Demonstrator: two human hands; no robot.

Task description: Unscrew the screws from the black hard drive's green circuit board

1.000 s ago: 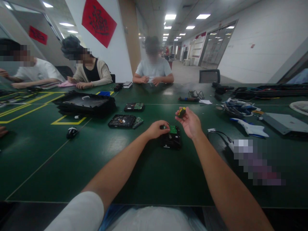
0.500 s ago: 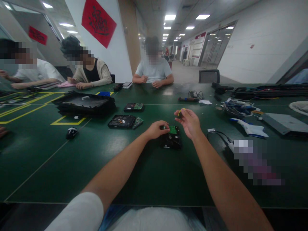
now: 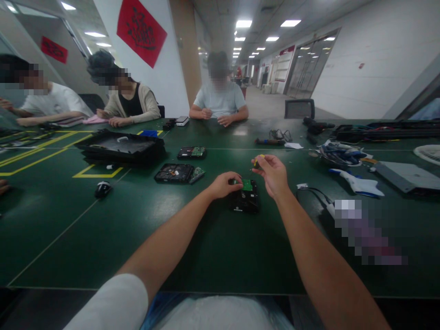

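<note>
A black hard drive (image 3: 244, 201) with a green circuit board (image 3: 247, 185) facing up lies on the green table in front of me. My left hand (image 3: 227, 184) grips its far left corner, thumb over the board's edge and fingers curled around the side. Above the drive's far right corner, my right hand (image 3: 271, 173) pinches a small screwdriver with a yellow and black handle (image 3: 259, 160). The screwdriver's short tip shows below the fingers and is apart from the drive.
Left of my hands lie an opened drive (image 3: 173, 173), a loose circuit board (image 3: 197, 175) and another drive (image 3: 191, 152). Farther left are a black tray (image 3: 120, 147) and a mouse (image 3: 102, 189). A glove (image 3: 357, 183) and a metal box (image 3: 409, 176) sit rightward. Several people sit across the table.
My right hand has shifted slightly right, and the screwdriver now tilts with its tip farther from the board. My left hand and the hard drive have stayed put.
</note>
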